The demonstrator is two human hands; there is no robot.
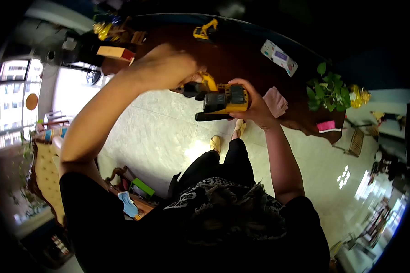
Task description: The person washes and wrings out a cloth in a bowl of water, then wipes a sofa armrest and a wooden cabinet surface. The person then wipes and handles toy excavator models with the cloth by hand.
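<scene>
A yellow and black toy excavator [223, 101] is held up in front of my body. My right hand [255, 107] grips its rear end, with the thumb and fingers on opposite sides. At the excavator's yellow arm [208, 81] is my left hand [171, 68], its fingers closed around the arm near the dark front part. Motion blurs this hand slightly, and its fingertips are partly hidden.
On the dark brown table [168, 36] are a second yellow excavator [206, 31], a tissue pack [279, 58], a crumpled pink cloth [275, 102], a red and yellow box [116, 53], a pink item [326, 126] and a leafy plant [328, 91]. A green box [142, 187] lies low at left.
</scene>
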